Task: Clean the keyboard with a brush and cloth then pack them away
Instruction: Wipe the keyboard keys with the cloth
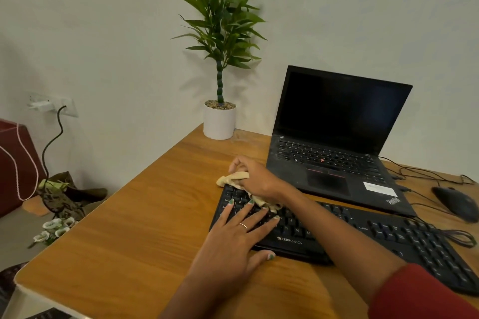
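A black keyboard [363,235] lies on the wooden bench [145,215], running from the middle of the view down toward the right edge, with white lettering on its near rim. A crumpled beige cloth [233,179] sits on the keyboard's far left corner, partly spilling over the back edge and trailing across the upper key rows. The right hand [252,176] reaches across from the right and bunches this cloth; its grip is curled tight around the fabric, knuckles up, pressing it to the keys. The left hand [234,238] lies flat on the left end of the keyboard, its grip slack and holding nothing, fingers spread straight over the keys, the thumb resting on the bench just beside the front rim. A thin ring sits on one finger.

Just behind the keyboard stands an open black laptop [334,137] with a dark screen. To the right, a dark mouse [456,202] rests among loose black cables [425,172]. At the bench's far corner stands a white pot with a tall green plant [220,122]. Left of the bench, on the floor, are a dark red bag [15,163] and scattered white flowers [55,228]; a wall socket [51,106] holds a charger.
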Motion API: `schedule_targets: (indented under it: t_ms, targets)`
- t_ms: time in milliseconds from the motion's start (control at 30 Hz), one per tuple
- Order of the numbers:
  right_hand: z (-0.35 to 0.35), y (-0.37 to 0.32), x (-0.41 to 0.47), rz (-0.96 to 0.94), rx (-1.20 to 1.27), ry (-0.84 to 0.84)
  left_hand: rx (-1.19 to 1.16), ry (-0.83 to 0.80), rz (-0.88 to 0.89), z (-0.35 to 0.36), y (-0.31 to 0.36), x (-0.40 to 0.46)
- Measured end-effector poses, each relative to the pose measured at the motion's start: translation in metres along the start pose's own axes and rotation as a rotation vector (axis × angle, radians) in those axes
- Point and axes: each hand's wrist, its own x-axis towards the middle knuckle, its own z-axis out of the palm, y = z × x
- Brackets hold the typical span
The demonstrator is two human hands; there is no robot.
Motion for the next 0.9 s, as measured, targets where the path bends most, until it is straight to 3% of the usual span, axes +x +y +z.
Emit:
schedule_targets:
  t_ms: [167,267,500,633,900]
  targets:
    - [-0.048,0.019,-0.020,0.124,-0.226,-0.134,-0.008,-0.003,0.000,0.000,0.000,0.000]
    - [-0.069,0.023,-0.028,0.194,-0.232,-0.189,0.002,-0.005,-0.005,0.000,0.000,0.000]
    - [-0.018,0.006,0.001,0.115,0.009,-0.133,0.001,-0.008,-0.011,-0.002,0.002,0.000]
    - [0.001,-0.004,0.011,0.055,-0.030,-0.131,0.006,-0.004,-0.018,-0.001,0.000,0.000]
    - [-0.072,0.035,-0.044,0.162,-0.164,-0.125,-0.008,0.014,-0.013,0.000,-0.001,-0.002]
